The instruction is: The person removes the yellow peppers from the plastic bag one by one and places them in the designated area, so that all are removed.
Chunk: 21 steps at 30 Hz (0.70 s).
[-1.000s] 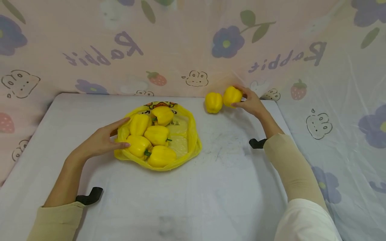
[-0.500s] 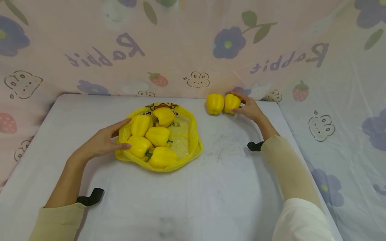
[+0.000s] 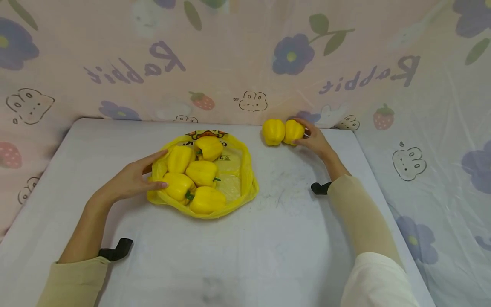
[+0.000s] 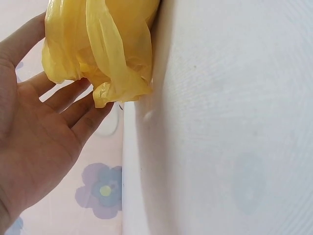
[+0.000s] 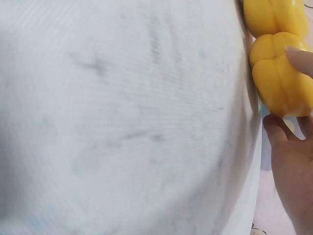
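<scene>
A yellow plastic bag (image 3: 245,187) lies wide open left of the middle in the head view, with several yellow bell peppers (image 3: 207,199) inside. My left hand (image 3: 132,179) holds the bag's left side, thumb at the near rim and fingers farther back. In the left wrist view the bag's crumpled side (image 4: 117,54) hangs between thumb and fingers. At the table's far edge my right hand (image 3: 315,138) grips a yellow bell pepper (image 3: 293,131) from its right side. Another yellow bell pepper (image 3: 273,132) sits right beside it on the left.
A white cloth covers the table (image 3: 245,256), with grey smudges right of the bag. Behind it and to the right hangs a printed curtain (image 3: 215,51) with flowers, rabbits and strawberries. Black wrist mounts (image 3: 116,250) stick out from both sleeves.
My right hand has lowered the pepper it grips, and this pepper now sits beside the other one at the far edge. The left hand and the bag have stayed in place.
</scene>
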Each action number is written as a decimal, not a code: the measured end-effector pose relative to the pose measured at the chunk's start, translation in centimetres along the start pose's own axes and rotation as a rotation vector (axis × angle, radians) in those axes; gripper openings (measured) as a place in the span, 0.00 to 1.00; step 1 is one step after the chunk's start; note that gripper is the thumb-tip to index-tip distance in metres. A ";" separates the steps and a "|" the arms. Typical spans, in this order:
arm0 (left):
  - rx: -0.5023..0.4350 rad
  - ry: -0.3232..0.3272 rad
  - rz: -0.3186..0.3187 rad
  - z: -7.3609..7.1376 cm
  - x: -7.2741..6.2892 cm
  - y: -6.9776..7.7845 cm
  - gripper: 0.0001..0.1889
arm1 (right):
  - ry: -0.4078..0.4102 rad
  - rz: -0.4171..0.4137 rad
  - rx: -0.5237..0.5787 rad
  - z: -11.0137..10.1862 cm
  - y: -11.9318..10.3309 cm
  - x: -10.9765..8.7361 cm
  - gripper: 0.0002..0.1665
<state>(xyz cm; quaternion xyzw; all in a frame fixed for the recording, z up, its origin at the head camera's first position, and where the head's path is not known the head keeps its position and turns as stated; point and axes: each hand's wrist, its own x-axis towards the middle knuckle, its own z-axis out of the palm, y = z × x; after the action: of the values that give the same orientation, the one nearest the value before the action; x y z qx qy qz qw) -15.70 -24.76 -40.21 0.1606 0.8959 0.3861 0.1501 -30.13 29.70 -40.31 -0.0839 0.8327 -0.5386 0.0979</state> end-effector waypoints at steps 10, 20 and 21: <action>-0.002 -0.012 0.010 -0.2 -0.2 0.1 0.50 | 0.038 0.003 -0.089 0.4 -0.8 -0.6 0.51; 0.009 -0.026 0.014 -0.3 -0.1 0.1 0.50 | 0.163 -0.105 -0.178 0.1 0.8 1.0 0.47; 0.011 -0.026 0.011 -0.3 -0.1 0.1 0.51 | 0.176 -0.121 -0.189 0.1 0.7 1.0 0.47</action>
<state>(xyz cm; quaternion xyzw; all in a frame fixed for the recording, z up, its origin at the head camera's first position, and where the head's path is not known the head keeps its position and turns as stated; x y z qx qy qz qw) -15.68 -24.92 -39.93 0.1715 0.8951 0.3796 0.1588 -31.13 29.60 -41.08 -0.0950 0.8786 -0.4678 -0.0164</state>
